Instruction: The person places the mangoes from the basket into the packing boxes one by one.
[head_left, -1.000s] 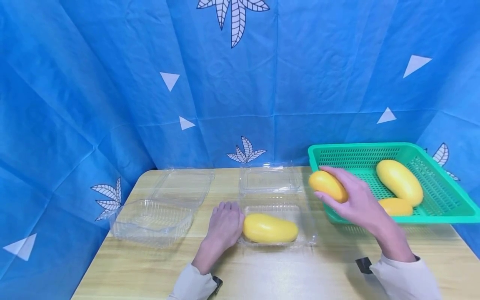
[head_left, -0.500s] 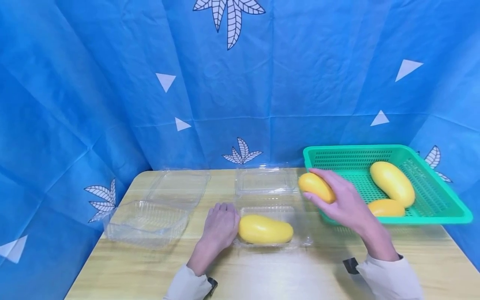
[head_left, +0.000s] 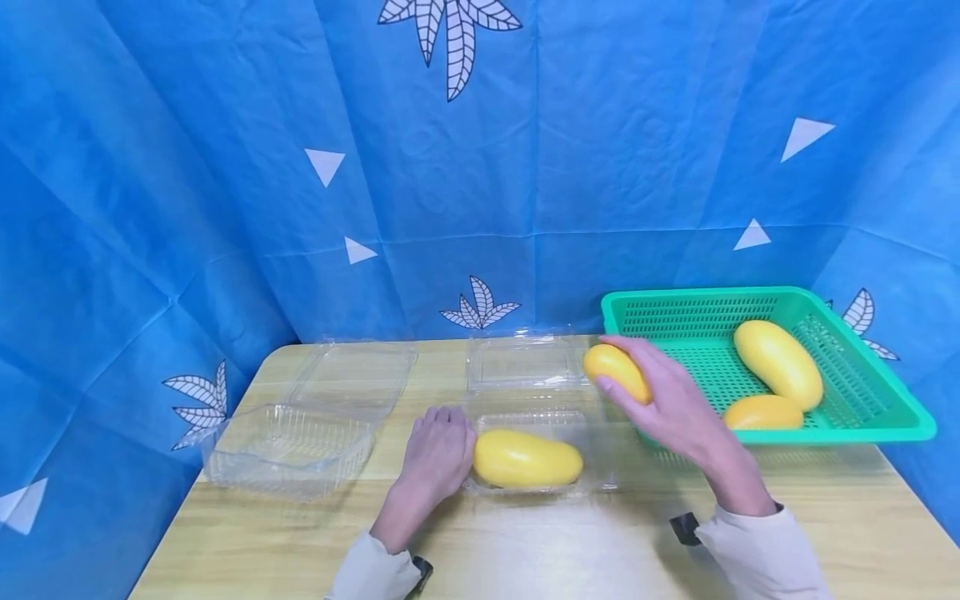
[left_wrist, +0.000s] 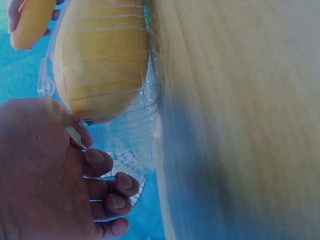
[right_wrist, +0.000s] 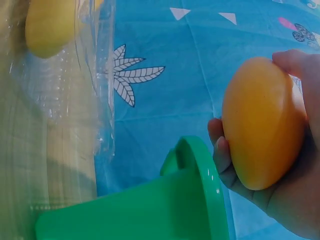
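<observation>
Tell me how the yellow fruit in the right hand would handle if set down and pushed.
The yellow fruit would probably roll rather than slide, since it is rounded and oblong. Its smooth skin could make it somewhat slippery to pick up again. It is likely firm, as no dent shows where the right hand grips it.

The basket [head_left: 847, 435] is showing green. At its left end the held fruit [head_left: 615, 372] is glowing orange-yellow, the boxed fruit [head_left: 527, 459] farther left yellow. Behind it, blue cloth [head_left: 615, 125] is bearing white triangles [head_left: 805, 137] and black-veined leaves [head_left: 459, 50]; beneath, the tabletop [head_left: 540, 554] is showing tan woodgrain.
</observation>
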